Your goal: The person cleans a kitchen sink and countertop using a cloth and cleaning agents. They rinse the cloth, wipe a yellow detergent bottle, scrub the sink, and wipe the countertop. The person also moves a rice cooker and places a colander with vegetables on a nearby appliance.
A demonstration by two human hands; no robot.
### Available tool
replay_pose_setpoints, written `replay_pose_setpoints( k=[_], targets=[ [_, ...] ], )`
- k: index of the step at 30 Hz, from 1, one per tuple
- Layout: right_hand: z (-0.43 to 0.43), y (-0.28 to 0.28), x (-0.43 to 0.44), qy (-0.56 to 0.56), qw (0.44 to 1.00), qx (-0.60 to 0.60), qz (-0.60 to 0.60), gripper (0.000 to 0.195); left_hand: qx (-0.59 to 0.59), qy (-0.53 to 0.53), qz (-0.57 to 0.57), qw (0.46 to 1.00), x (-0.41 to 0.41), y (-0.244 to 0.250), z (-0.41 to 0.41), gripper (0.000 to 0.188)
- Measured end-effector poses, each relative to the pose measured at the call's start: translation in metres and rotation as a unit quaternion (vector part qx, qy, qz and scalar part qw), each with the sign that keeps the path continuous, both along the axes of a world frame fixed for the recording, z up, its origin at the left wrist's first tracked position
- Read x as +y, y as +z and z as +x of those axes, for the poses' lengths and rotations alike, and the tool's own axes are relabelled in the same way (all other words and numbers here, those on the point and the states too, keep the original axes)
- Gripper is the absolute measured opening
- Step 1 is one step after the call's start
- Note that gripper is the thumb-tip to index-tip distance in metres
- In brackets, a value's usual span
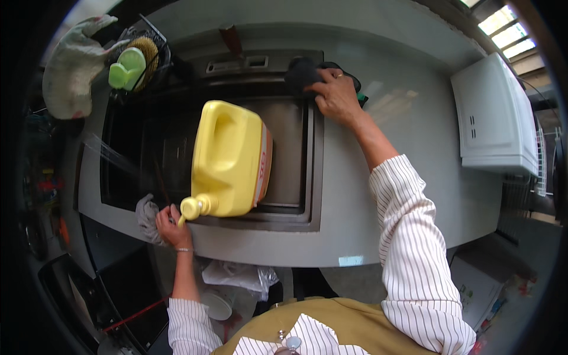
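A large yellow plastic jug with a pump top (228, 159) stands over the dark metal sink (314, 177), in the middle of the view. My left hand (174, 228) is at the sink's front left edge, beside the jug's pump spout and touching a crumpled grey cloth (147, 219); its grip is partly hidden. At the sink's back right corner, my right hand (338, 95) has its fingers on a dark grey cloth (302, 76). A black object with a green part (361, 97) lies partly hidden behind that hand.
A black basket (165, 51) at the back left holds a green scrubber (128, 71) and a round golden brush. A pale glove (73, 73) hangs beside it. A red-handled item (230, 40) is behind the sink. At the right stands a white cabinet (492, 120) with small doors.
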State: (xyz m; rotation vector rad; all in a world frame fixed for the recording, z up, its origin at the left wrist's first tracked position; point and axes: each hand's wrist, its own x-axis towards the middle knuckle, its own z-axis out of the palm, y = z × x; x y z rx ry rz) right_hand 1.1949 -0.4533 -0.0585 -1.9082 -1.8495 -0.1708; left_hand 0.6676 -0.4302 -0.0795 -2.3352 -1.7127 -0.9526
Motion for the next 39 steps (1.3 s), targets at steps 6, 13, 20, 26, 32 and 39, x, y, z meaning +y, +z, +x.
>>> replay_pose_setpoints(
  k=[6,13,20,26,32,39],
  targets=[
    [-0.1,0.027,-0.116,0.08,0.992,0.057,-0.075,0.024,-0.012,0.018,-0.026,0.999,0.007,-0.011,-0.009,0.017],
    [-0.221,0.032,-0.244,-0.029,0.994,0.083,-0.067,0.045,-0.232,-0.048,-0.033,0.971,-0.003,0.049,-0.033,0.021],
    [-0.321,0.011,-0.257,-0.128,0.988,0.087,-0.024,0.044,-0.594,-0.083,-0.163,0.783,-0.05,0.139,-0.193,0.02],
    [-0.418,0.004,-0.174,-0.081,0.994,0.074,-0.028,0.045,-0.707,-0.014,-0.181,0.684,-0.122,0.152,-0.347,0.023],
    [-0.523,0.013,-0.076,0.01,0.994,0.105,-0.038,0.047,-0.705,0.132,-0.119,0.687,-0.17,0.118,-0.463,0.024],
    [-0.639,0.016,0.054,0.08,0.986,0.13,-0.061,0.042,-0.703,0.18,-0.055,0.685,-0.144,0.135,-0.502,0.026]
  ],
)
